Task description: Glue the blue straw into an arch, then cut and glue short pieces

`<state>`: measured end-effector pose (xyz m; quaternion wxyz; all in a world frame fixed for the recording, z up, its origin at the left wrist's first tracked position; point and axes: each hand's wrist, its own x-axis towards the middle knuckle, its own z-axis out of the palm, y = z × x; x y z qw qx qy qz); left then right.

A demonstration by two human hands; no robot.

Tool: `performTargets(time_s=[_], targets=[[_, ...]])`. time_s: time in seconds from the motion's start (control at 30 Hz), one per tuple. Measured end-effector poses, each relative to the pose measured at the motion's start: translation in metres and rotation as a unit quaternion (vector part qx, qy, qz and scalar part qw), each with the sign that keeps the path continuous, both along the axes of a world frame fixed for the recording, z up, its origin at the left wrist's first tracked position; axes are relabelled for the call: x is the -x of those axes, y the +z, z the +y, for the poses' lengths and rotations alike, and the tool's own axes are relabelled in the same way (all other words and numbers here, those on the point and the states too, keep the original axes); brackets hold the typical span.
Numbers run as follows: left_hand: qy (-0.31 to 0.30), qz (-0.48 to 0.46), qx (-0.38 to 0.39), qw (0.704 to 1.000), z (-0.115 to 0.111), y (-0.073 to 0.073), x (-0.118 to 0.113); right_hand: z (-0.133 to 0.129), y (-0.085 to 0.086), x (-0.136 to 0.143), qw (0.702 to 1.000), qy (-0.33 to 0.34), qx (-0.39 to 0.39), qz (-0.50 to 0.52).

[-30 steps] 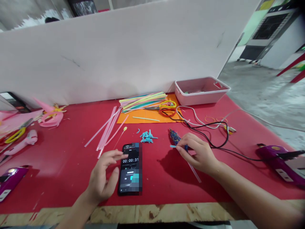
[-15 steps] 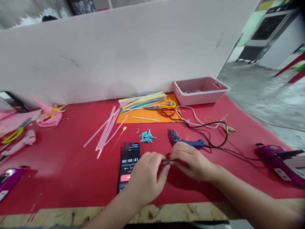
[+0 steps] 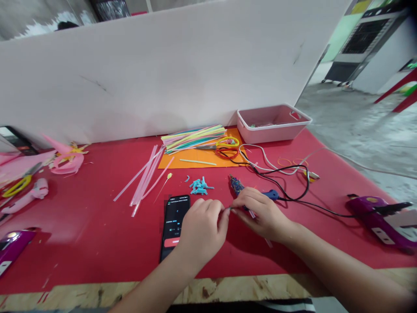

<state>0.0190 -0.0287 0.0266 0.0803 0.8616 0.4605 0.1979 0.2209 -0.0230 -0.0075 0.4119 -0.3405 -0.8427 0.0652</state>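
My left hand and my right hand meet over the red table, thumbs and fingers pinched around a small dark piece that is mostly hidden. Two bits of a translucent pink strip show at my right hand; its middle is covered, so I cannot tell whether it is held. Beside my left hand lies a phone with its screen lit. A blue-handled hot glue gun lies behind my right hand, partly covered. Short light-blue pieces form a small pile beyond my fingers.
Pink straws lie left of centre. Coloured straws and scissors rest on an orange sheet. A pink basket stands behind. Cords run to a purple power strip at right. A white partition closes the back.
My fingertips have drawn closer together and moved slightly up, hiding more of the small piece. Pink strip bits now show at my right hand. The phone's large timer digits are gone.
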Motion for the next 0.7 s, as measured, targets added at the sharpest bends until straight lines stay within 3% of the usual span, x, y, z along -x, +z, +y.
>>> performTargets(time_s=[0.43, 0.6, 0.7], targets=[[0.035, -0.016, 0.039, 0.999, -0.001, 0.002, -0.014, -0.001, 0.0, 0.0, 0.999, -0.036, -0.007, -0.003], [-0.022, -0.088, 0.014, 0.996, 0.0, -0.008, 0.022, -0.001, 0.003, -0.001, 0.999, -0.051, -0.003, 0.009], [0.019, -0.126, -0.008, 0.992, -0.006, -0.02, 0.065, -0.001, 0.005, -0.003, 0.999, -0.052, 0.006, 0.012]])
